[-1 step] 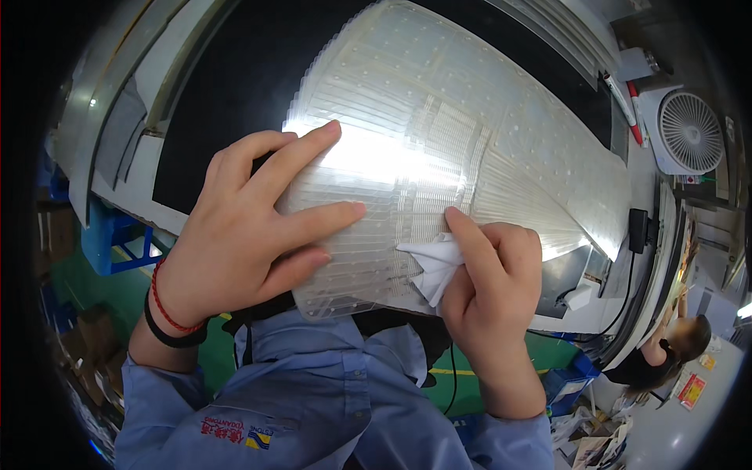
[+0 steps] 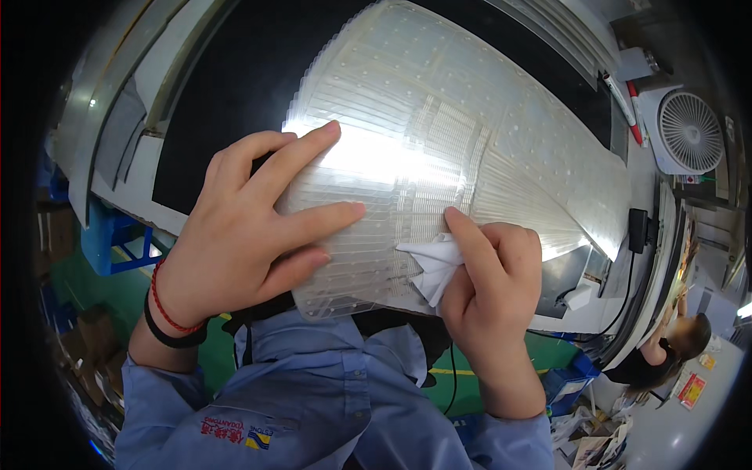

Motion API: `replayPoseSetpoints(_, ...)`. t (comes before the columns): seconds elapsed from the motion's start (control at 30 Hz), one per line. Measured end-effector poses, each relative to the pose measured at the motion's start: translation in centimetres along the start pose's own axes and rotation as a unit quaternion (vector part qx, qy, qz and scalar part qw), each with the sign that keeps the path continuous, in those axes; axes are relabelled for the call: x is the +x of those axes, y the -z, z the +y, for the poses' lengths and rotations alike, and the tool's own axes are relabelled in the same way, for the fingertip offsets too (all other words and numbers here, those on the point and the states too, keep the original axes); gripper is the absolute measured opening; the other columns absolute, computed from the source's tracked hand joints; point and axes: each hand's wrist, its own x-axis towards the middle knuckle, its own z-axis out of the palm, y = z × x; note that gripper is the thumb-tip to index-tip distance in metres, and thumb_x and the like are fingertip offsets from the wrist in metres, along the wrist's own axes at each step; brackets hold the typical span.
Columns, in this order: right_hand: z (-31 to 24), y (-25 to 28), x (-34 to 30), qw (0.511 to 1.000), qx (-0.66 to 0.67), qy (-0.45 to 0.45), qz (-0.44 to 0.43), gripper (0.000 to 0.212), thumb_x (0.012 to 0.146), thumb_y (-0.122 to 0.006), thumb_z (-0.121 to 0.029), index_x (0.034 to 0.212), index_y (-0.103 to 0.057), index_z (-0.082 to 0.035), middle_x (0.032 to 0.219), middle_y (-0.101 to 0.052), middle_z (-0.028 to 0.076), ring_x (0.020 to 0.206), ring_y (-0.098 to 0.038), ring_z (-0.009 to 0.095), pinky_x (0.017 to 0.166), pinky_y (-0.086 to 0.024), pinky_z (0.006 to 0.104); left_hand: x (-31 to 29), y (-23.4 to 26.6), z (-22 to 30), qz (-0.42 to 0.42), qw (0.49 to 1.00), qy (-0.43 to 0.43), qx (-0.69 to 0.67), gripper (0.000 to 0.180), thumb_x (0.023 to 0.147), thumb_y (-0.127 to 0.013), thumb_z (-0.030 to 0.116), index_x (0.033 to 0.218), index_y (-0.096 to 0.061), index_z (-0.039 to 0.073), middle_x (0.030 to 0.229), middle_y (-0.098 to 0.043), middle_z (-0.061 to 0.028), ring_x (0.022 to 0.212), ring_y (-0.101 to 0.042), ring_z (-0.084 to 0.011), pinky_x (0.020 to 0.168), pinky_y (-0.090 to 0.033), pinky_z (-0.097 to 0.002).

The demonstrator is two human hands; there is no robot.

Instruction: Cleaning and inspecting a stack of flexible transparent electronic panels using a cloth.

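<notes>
Fanned-out clear plastic sheets (image 2: 462, 59), printed with fine lines and small dots, lie overlapping on a black work surface (image 2: 227, 86). My left hand (image 2: 243, 211) rests on their left side, fingers spread, with index and middle fingertips on the plastic. Near the front edge my right hand (image 2: 497, 286) pinches a folded white cloth (image 2: 432, 265). The right index finger is stretched along the sheets just above the cloth. Strong light reflects off the middle of the sheets. The palm side of the right hand is hidden.
At the right stands a white fan (image 2: 689, 129), beside a red marker (image 2: 634, 113). A black adapter (image 2: 638, 230) with a cable sits at the bench's right edge. A blue stool (image 2: 117, 239) is at lower left. Another person (image 2: 666, 348) is far off to the right.
</notes>
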Motion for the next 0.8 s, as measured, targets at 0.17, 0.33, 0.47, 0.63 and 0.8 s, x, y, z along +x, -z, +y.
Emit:
replayPoseSetpoints(0.17,-0.37,0.11,0.34,1.000,-0.029,-0.008,-0.004,0.056,0.059,-0.063,0.005,0.114,-0.071,-0.002,0.088,-0.055,0.010,0.076,-0.053,0.027,0.064,-0.046,0.0364,-0.10,-0.11,-0.09,0.000,1.000,-0.002,-0.003,0.043,0.075,-0.073,0.025,0.118,-0.072,0.023,0.154,-0.043,-0.0194,0.129,-0.043,-0.0398,0.107,-0.036,-0.0477)
replayPoseSetpoints(0.33,-0.48,0.09,0.31,0.999,-0.039,-0.007,-0.009,0.056,0.059,-0.063,0.004,0.115,-0.071,-0.002,0.087,-0.055,0.010,0.076,-0.053,0.026,0.064,-0.046,0.0363,-0.10,-0.14,-0.12,0.000,1.000,0.000,-0.005,0.043,0.075,-0.073,0.025,0.118,-0.072,0.023,0.154,-0.042,-0.0192,0.129,-0.042,-0.0399,0.108,-0.036,-0.0479)
replayPoseSetpoints(0.47,-0.57,0.17,0.41,0.999,-0.038,-0.016,-0.020,0.059,0.060,-0.063,0.004,0.117,-0.071,-0.004,0.087,-0.054,0.009,0.076,-0.053,0.026,0.064,-0.046,0.0361,-0.10,-0.08,-0.10,-0.004,1.000,-0.001,-0.007,0.043,0.076,-0.073,0.025,0.119,-0.072,0.023,0.154,-0.042,-0.0192,0.129,-0.042,-0.0399,0.108,-0.036,-0.0480)
replayPoseSetpoints(0.63,-0.57,0.06,0.48,0.999,-0.039,-0.009,-0.023,0.059,0.061,-0.063,0.003,0.119,-0.072,-0.008,0.087,-0.053,0.008,0.075,-0.051,0.026,0.064,-0.045,0.0353,-0.10,0.02,-0.03,-0.001,1.000,0.001,-0.006,0.043,0.077,-0.072,0.026,0.120,-0.072,0.023,0.154,-0.042,-0.0189,0.129,-0.042,-0.0397,0.108,-0.036,-0.0475)
replayPoseSetpoints(0.8,-0.62,0.09,0.73,0.998,-0.049,0.000,-0.040,0.062,0.063,-0.063,0.002,0.123,-0.071,-0.012,0.086,-0.052,0.007,0.074,-0.051,0.025,0.063,-0.044,0.0349,0.00,0.02,0.11,-0.002,1.000,0.004,0.002,0.044,0.078,-0.071,0.026,0.122,-0.072,0.023,0.154,-0.043,-0.0187,0.128,-0.043,-0.0394,0.108,-0.036,-0.0468)
